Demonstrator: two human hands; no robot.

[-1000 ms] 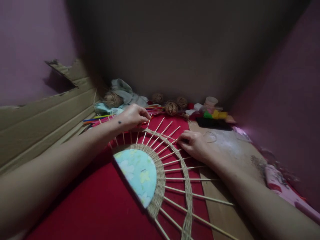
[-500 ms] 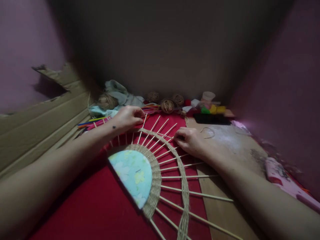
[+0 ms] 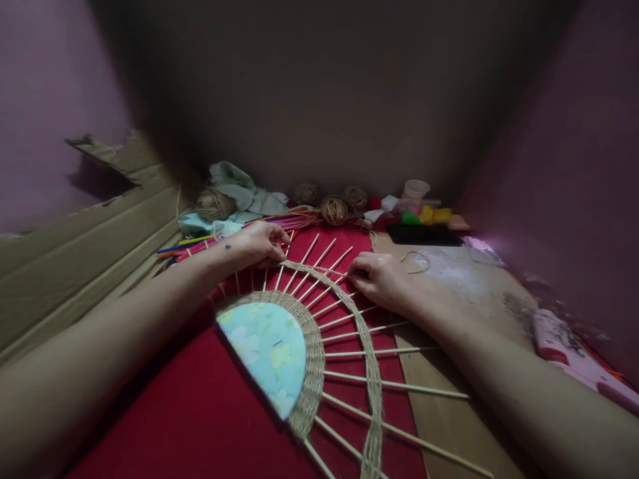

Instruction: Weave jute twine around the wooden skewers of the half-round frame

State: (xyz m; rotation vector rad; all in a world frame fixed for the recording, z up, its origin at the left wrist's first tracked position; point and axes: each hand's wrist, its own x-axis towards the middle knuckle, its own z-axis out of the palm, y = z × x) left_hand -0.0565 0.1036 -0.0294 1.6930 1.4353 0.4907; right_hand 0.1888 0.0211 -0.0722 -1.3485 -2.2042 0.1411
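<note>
A half-round panel (image 3: 269,349) in pale blue floral cloth lies on red cloth, edged by a woven twine band (image 3: 313,352). Thin sticks fan out from it, crossed by a braided outer band (image 3: 370,359). My left hand (image 3: 267,243) is closed at the top end of the outer band, beside a stick; its fingertips are partly hidden. Pinched in my right hand (image 3: 367,273) is a thin twine strand (image 3: 327,269), which runs left across the sticks towards my left hand.
Twine balls (image 3: 334,210), crumpled pale cloth (image 3: 234,186) and coloured strips lie at the back. A black phone-like object (image 3: 424,235) and a cup (image 3: 416,193) stand back right. A pink glue gun (image 3: 574,352) is at right, torn cardboard (image 3: 74,266) at left.
My left hand has moved down slightly, with its fingers now at the band's top end. My right hand has hardly moved. The view has shifted a little.
</note>
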